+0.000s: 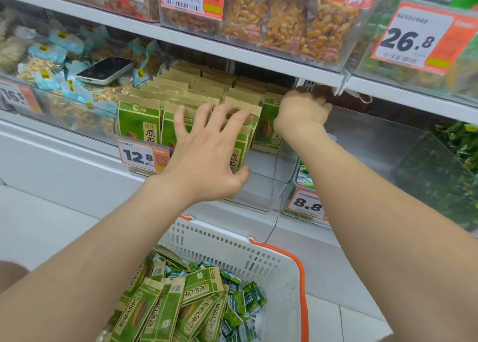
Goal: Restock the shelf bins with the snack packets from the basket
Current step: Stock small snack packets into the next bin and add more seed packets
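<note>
- The left hand [204,155], fingers straight and spread, presses flat against the front row of green packets [139,119] standing in the clear bin [261,186]. It grips nothing. If the press comes off unevenly, that row could tip forward into the bare gap at the bin's front right.
- The right hand [301,109] sits at the bin's rear right corner, under the shelf [232,53] above the bin, with its fingers curled away from view. I cannot tell whether it holds anything. A packet pushed in blind there could wedge crooked or crease.
- Loose packets [168,305] lie in the basket [258,248] below the bin, mixed with smaller sachets [240,300]. A hasty grab could bring up the wrong sort.
- A phone [104,70] lies on the snacks left of the bin. A nudge from the forearm could slide it off.
</note>
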Motion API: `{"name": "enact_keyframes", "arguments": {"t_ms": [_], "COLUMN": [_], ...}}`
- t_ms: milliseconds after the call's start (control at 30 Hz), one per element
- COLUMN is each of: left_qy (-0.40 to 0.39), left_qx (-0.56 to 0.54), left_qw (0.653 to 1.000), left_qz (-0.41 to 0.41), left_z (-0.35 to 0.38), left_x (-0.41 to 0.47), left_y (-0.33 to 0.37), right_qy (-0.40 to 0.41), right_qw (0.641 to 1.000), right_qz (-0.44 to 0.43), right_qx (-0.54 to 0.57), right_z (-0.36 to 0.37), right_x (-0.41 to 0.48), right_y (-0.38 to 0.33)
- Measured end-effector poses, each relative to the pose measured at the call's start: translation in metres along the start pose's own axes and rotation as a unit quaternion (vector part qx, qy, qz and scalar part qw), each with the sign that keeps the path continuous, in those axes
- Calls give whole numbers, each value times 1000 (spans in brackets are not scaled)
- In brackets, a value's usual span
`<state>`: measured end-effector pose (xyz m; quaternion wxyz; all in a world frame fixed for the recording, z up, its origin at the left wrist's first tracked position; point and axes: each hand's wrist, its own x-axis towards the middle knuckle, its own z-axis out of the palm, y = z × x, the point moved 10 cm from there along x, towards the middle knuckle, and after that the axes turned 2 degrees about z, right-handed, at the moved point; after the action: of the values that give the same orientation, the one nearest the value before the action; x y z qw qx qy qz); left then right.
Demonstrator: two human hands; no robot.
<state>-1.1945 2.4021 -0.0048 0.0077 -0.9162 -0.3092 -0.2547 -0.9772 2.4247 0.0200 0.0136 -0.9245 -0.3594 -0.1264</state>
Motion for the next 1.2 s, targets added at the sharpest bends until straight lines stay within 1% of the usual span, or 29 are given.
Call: {"name": "enact_keyframes", "arguments": {"t_ms": [33,100,200,233,300,333,367,400,433,500,533,567,633,667,700,767,833,900,933,1033,1133,1200], "left_qy": [2,9,33,54,131,171,189,177,135,-16,-109,-201,-365,-429,-484,-563,-597,-606,-608,-621,-622,-620], "left_qx": [0,-10,-17,-12,1,4,2,-3,-13,-30,-36,-34,-8,11,26,43,52,51,52,47,39,33], "left_qw": [1000,1000,999,998,991,985,981,984,990,998,992,977,930,903,875,826,801,794,792,781,781,783], "left_qz": [-1,-9,-25,-31,-38,-38,-38,-35,-32,-45,-58,-67,-52,-34,-15,6,20,27,31,38,42,35], "left_z": [0,0,-5,-9,-23,-29,-30,-26,-15,25,50,73,110,124,133,148,160,172,176,183,188,189], "left_x": [-1,-4,-13,-18,-32,-40,-47,-51,-54,-65,-76,-90,-127,-145,-161,-190,-209,-222,-227,-238,-243,-242], "left_y": [0,-1,0,1,5,7,9,9,10,4,0,-1,-1,1,5,8,9,9,10,14,14,12], "right_qy": [-2,19,103,143,214,239,252,255,251,230,214,196,145,101,40,-100,-228,-336,-377,-449,-482,-497], "right_qw": [1000,1000,989,977,942,923,906,895,887,881,881,882,884,884,883,874,857,830,815,784,755,750], "right_qz": [-3,-16,-83,-114,-176,-205,-231,-256,-279,-321,-340,-359,-406,-432,-453,-468,-459,-445,-440,-428,-445,-436], "right_qx": [-2,7,72,106,187,223,248,262,268,261,249,232,179,147,120,85,56,6,-12,-19,-17,4], "right_z": [0,-5,-23,-30,-40,-40,-37,-31,-22,2,16,30,63,82,103,150,197,246,267,307,324,333], "right_x": [-8,-30,-74,-91,-129,-147,-163,-177,-189,-210,-219,-229,-249,-260,-270,-291,-313,-335,-346,-374,-405,-422], "right_y": [1,1,-7,-10,-12,-11,-11,-11,-12,-15,-18,-21,-33,-41,-48,-55,-53,-46,-42,-35,-34,-35]}}
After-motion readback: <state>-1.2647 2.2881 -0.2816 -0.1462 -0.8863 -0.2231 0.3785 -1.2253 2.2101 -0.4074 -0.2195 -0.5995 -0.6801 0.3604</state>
